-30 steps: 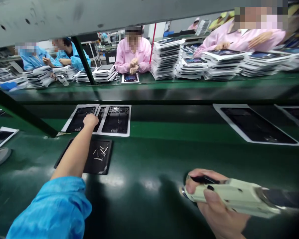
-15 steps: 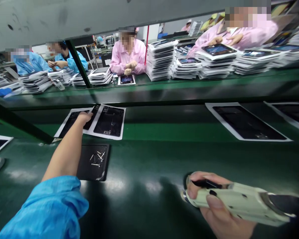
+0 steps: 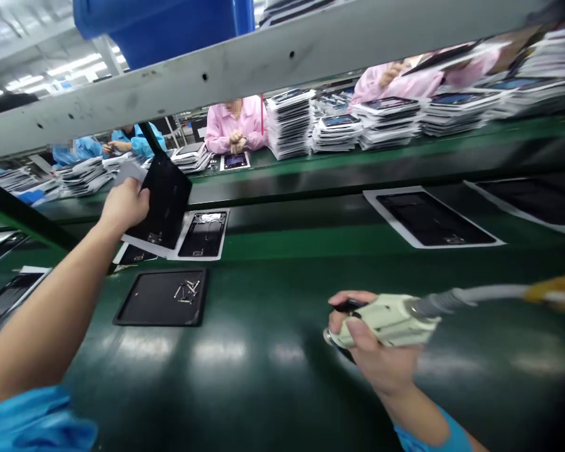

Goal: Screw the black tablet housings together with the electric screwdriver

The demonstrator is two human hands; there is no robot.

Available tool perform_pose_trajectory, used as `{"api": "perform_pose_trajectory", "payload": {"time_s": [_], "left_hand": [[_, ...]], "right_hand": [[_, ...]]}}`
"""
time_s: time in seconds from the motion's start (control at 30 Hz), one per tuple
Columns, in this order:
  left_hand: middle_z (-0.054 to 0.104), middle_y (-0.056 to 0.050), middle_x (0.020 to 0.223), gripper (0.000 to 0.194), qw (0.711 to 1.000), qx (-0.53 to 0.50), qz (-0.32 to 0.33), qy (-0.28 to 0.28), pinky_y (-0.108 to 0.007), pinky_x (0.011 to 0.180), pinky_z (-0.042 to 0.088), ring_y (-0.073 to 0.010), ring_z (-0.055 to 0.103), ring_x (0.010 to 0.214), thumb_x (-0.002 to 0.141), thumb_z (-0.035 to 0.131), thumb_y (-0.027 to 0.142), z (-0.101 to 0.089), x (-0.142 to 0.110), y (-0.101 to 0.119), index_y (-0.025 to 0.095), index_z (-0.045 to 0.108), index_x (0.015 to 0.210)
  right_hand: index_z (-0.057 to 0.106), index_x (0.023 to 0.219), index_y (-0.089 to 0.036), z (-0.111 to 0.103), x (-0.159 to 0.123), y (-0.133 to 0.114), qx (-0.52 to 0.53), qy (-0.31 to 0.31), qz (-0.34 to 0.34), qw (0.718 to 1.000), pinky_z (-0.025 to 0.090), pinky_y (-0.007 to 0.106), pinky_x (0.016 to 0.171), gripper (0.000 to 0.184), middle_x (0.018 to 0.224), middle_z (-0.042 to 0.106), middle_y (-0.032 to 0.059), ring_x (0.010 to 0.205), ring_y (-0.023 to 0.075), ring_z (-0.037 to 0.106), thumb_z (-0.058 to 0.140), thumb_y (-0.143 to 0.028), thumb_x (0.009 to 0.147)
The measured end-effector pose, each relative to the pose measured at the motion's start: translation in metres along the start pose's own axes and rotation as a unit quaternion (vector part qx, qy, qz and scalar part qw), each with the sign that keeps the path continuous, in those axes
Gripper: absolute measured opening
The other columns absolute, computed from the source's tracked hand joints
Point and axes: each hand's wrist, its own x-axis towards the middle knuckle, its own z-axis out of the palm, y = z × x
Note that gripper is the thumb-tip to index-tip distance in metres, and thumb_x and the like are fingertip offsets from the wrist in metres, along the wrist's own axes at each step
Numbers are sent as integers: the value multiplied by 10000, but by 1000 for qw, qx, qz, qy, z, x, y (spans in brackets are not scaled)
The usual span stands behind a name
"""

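Observation:
My left hand (image 3: pixel 126 204) is closed on the edge of a black tablet housing (image 3: pixel 167 198), which it holds up, tilted, over the far ledge; a pale sheet shows behind it. Just right of that, an open tablet (image 3: pixel 204 233) with inner parts showing lies on a white sheet. My right hand (image 3: pixel 381 351) is wrapped round a pale green electric screwdriver (image 3: pixel 390 319), above the green bench at the right, its cord leading off to the right. Nearer than the raised housing sits a black tray (image 3: pixel 144 306), with several small metal pieces (image 3: pixel 187 291) in it.
On the right ledge lie a dark tablet on a white sheet (image 3: pixel 433 220) and another tablet (image 3: pixel 541 198). A grey beam (image 3: pixel 245 69) crosses overhead, with a slanted green post (image 3: pixel 32 216) at left. Beyond are stacked tablets (image 3: pixel 289 125) and co-workers, one in a pink sleeve (image 3: pixel 252 113).
My left hand has lifted the tablet housing off the ledge and tilted it upright. My right hand with the screwdriver sits farther left and higher in view. The camera view has tipped upward.

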Motion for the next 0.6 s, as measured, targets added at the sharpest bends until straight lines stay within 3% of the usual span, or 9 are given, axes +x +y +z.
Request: {"api": "perform_pose_trajectory", "payload": {"time_s": [0.07, 0.1, 0.17, 0.23, 0.37, 0.43, 0.53, 0.6], "left_hand": [[680, -75, 861, 279, 989, -144, -5, -22, -357, 828, 537, -224, 641, 820, 944, 545, 352, -16, -44, 11, 101, 627, 1034], [655, -31, 788, 281, 969, -242, -19, -51, -308, 735, 535, -190, 616, 720, 926, 557, 386, -20, -70, 17, 130, 633, 1014], [635, 17, 735, 338, 895, -425, -61, -120, -255, 590, 499, -154, 572, 600, 863, 612, 483, -19, -126, 30, 181, 627, 1012], [665, 19, 771, 388, 838, -515, -78, -164, -252, 568, 502, -160, 602, 620, 797, 669, 562, -6, -183, 40, 219, 626, 974], [729, -23, 872, 425, 793, -541, -89, -267, -332, 672, 585, -229, 697, 781, 810, 594, 664, 42, -280, 58, 272, 615, 972], [742, -41, 934, 438, 781, -546, -106, -286, -370, 749, 605, -246, 716, 850, 828, 553, 682, 69, -318, 68, 280, 602, 997], [752, -62, 966, 424, 764, -558, -126, -298, -405, 814, 609, -272, 737, 912, 841, 525, 700, 102, -359, 78, 308, 605, 983], [764, -70, 978, 397, 767, -549, -100, -317, -413, 834, 605, -288, 746, 935, 833, 531, 708, 114, -370, 75, 351, 631, 976]], "right_hand": [[654, 1046, -216, -2, 3, 0, -14, 11, 0, 1000, 544, 285, 438, 175, 680, 659, -7, 502, 157, 630, 708, -302, 903], [651, 1038, -217, -3, 5, 0, -20, 20, -4, 1000, 539, 283, 437, 172, 671, 658, -12, 494, 154, 625, 707, -304, 901], [649, 1013, -210, -4, 11, -2, -29, 40, -18, 999, 529, 283, 438, 168, 672, 662, -14, 474, 146, 613, 708, -312, 893], [647, 979, -200, -5, 17, -4, -33, 62, -43, 997, 521, 281, 443, 166, 672, 664, -12, 464, 139, 605, 711, -322, 886], [637, 926, -198, -7, 24, -4, -38, 91, -69, 993, 521, 284, 466, 177, 669, 664, -14, 467, 136, 604, 722, -344, 872], [635, 919, -196, -10, 24, -2, -46, 91, -60, 993, 527, 291, 477, 185, 679, 672, -10, 470, 137, 603, 723, -350, 865], [643, 921, -190, -14, 22, 1, -67, 92, -45, 992, 526, 292, 483, 185, 693, 689, 0, 479, 138, 605, 733, -335, 848], [650, 910, -188, -15, 22, 1, -74, 94, -43, 992, 526, 294, 482, 170, 665, 680, -7, 476, 142, 603, 735, -317, 840]]}}
